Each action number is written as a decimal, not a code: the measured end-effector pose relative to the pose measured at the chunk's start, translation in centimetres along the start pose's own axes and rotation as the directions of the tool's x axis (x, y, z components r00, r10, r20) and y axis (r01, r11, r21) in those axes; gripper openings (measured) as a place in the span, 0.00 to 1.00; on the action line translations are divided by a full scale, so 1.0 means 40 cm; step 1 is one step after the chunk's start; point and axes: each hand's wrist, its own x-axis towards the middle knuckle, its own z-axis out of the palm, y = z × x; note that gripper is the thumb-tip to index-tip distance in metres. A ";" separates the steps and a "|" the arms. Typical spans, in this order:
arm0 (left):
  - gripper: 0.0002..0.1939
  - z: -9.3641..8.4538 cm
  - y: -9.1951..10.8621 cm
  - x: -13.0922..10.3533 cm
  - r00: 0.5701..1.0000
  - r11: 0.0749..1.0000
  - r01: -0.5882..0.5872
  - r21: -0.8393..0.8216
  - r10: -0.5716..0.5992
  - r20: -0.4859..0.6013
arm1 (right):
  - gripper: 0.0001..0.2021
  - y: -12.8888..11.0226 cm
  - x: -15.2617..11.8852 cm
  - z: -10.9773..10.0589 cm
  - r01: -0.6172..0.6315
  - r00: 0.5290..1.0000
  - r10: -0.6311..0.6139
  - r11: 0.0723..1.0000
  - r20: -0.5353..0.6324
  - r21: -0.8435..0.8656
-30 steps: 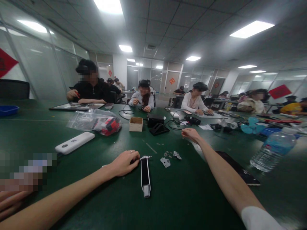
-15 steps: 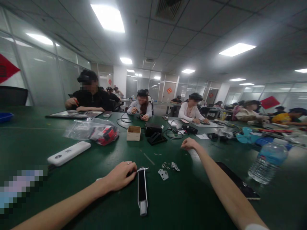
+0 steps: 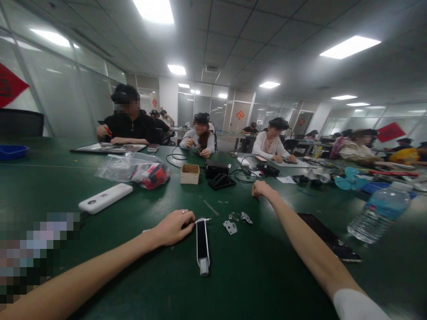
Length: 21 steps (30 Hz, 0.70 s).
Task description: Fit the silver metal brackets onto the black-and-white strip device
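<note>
Toward the tabletop's [image 3: 263, 275] left edge lie a white device [image 3: 106, 198] and a plastic bag [image 3: 133, 171], clear of both hands. Your left hand [image 3: 175, 227], loosely curled, rests just beside a slim white-and-black tool [image 3: 202, 244]; its grip is unclear. Next come metal plates [image 3: 230, 227] and small rings [image 3: 235, 218], unobstructed; you seem partway through handling loose parts, and lifting a ring would call for a fine pinch. Your right hand [image 3: 263, 189], toward the far edge, is narrowly curled, contents hidden. Toward the right edge are a dark slab [image 3: 328, 235] and a bottle [image 3: 380, 215].
</note>
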 end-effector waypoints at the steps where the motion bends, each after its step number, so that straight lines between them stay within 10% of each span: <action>1: 0.08 0.001 -0.001 0.001 1.000 1.000 -0.003 0.001 0.003 -0.001 | 0.09 -0.006 -0.001 0.002 -0.031 0.999 0.032 0.999 0.039 -0.026; 12: 0.08 0.003 -0.003 0.004 1.000 1.000 -0.025 -0.002 0.025 0.007 | 0.14 -0.084 -0.042 0.042 -0.096 0.849 0.116 0.993 0.515 -0.065; 21: 0.08 0.006 -0.007 0.002 1.000 1.000 -0.011 0.007 0.011 0.001 | 0.10 -0.058 -0.009 -0.050 -0.056 0.938 0.084 0.994 0.337 -0.090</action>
